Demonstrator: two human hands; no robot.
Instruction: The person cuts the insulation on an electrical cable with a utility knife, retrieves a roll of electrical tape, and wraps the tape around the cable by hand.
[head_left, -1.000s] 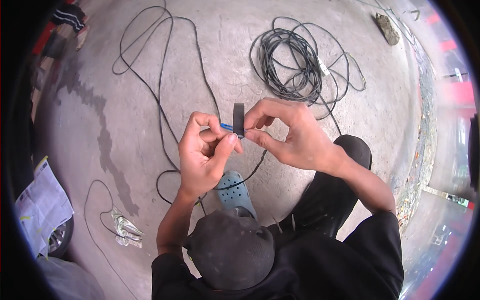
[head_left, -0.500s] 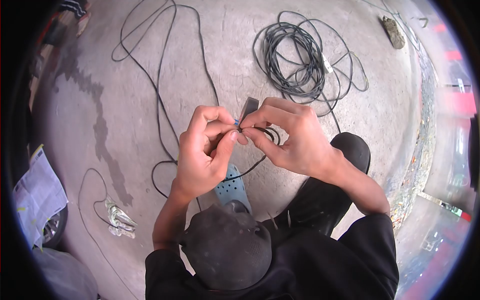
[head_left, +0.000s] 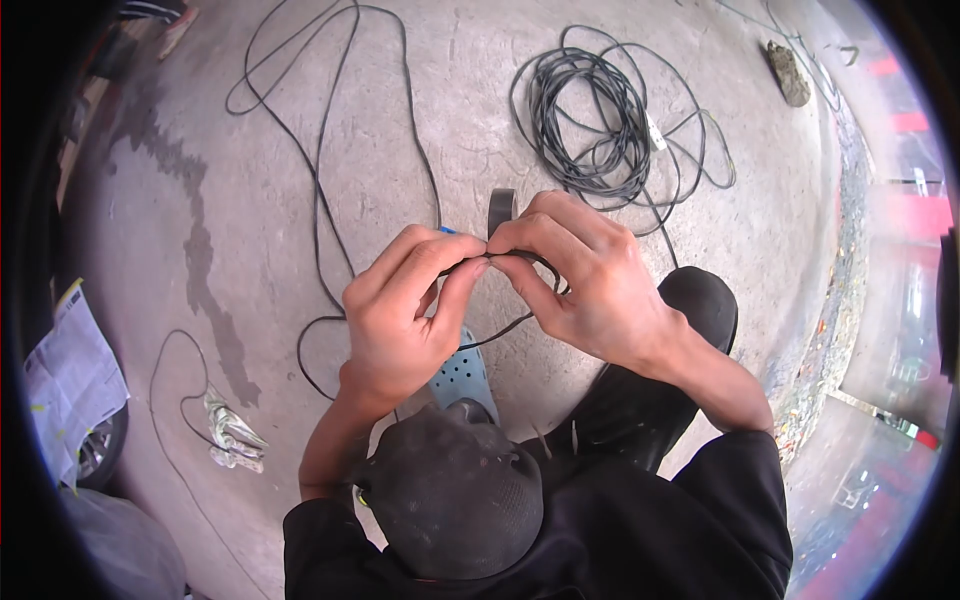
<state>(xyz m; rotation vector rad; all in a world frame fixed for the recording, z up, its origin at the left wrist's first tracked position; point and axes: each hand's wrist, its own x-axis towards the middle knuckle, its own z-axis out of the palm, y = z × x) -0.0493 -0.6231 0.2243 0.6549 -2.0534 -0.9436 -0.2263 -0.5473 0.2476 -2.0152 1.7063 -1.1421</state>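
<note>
My left hand [head_left: 405, 310] pinches a thin black cable [head_left: 520, 320] between thumb and fingers, just left of my right hand. A bit of blue [head_left: 447, 231] shows at its fingertips. My right hand [head_left: 590, 275] is closed on the same cable, its fingertips almost touching those of my left. A roll of black tape [head_left: 502, 208] stands up behind my right fingertips. Whether its loose end lies on the cable is hidden by my fingers. Part of the cable loops out beneath my right fingers.
A coil of dark cable [head_left: 590, 125] with a white connector [head_left: 656, 133] lies on the concrete floor. More cable [head_left: 316, 170] runs at the left. A stone [head_left: 789, 74], a crumpled wrapper [head_left: 233, 433], a printed sheet [head_left: 75, 380] and a blue clog [head_left: 462, 378] are around.
My fingertips have closed in together over the cable. The tape roll has tilted and shifted right, behind my right fingers, and less of the blue piece shows.
</note>
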